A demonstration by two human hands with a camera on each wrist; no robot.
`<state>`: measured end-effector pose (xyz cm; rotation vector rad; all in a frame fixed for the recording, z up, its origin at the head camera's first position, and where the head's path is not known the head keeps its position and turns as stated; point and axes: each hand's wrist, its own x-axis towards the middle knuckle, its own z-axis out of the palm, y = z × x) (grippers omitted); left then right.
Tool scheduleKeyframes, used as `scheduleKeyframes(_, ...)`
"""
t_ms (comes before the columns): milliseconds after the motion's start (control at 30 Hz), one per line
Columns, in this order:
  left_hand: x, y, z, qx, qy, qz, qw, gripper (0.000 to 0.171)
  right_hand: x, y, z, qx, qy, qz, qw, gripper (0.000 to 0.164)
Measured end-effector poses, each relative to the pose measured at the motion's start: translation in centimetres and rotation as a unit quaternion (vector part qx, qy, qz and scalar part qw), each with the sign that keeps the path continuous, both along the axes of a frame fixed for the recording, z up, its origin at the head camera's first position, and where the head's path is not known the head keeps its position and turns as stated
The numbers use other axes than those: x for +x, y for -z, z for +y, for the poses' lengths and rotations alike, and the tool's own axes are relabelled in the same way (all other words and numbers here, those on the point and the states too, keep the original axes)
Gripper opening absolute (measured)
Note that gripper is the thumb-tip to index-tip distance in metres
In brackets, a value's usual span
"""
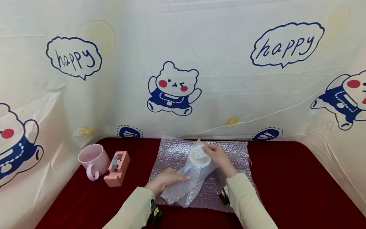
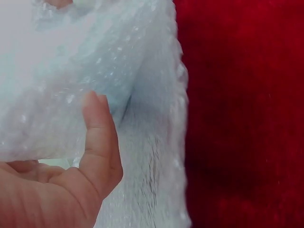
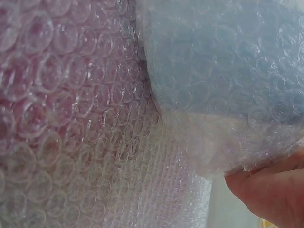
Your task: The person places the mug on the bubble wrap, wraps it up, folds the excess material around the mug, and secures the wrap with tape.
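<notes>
A light blue mug (image 1: 187,168) with a pale inside is partly wrapped in bubble wrap (image 1: 197,183), its round opening tilted toward the camera. My left hand (image 1: 168,178) grips the wrap at the mug's left, near the handle. In the left wrist view its thumb (image 2: 97,128) lies over the plastic, with other fingers partly hidden beneath. At the mug's rim, my right hand (image 1: 218,157) pinches the wrap's upper edge between thumb and fingers. The right wrist view shows the blue side (image 3: 223,61) through the bubbles. A larger bubble wrap sheet (image 1: 171,149) lies flat underneath.
A pink mug (image 1: 94,157) stands on the left of the dark red cloth (image 1: 286,184). Beside it is a pink tape dispenser (image 1: 118,170) with a grey-blue roll. Behind the table hangs a white printed curtain (image 1: 228,92), which also encloses both sides.
</notes>
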<state>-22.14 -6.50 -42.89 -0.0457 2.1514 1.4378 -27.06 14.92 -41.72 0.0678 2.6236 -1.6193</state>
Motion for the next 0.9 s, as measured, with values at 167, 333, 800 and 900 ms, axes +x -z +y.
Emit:
scheduleKeyframes(167,0.0,-0.4,0.3,0.002,-0.027,-0.003,0.9996,0.044,0.0,-0.2,-0.1,0.006,0.005,0.002,1.0,0.042)
scheduleKeyframes(333,-0.1,-0.7,0.2,0.018,-0.03,0.0,0.9994,0.039,0.1,-0.2,0.0,0.004,0.013,0.005,1.0,0.041)
scheduleKeyframes(800,-0.6,0.0,-3.1,0.231,0.035,-0.047,0.9713,0.021,0.3,-0.5,0.0,0.013,0.004,-0.007,1.0,0.044)
scheduleKeyframes(900,-0.4,0.4,-3.7,0.242,0.088,-0.035,0.9656,0.029,0.3,-0.4,0.0,0.019,0.009,-0.003,1.0,0.043)
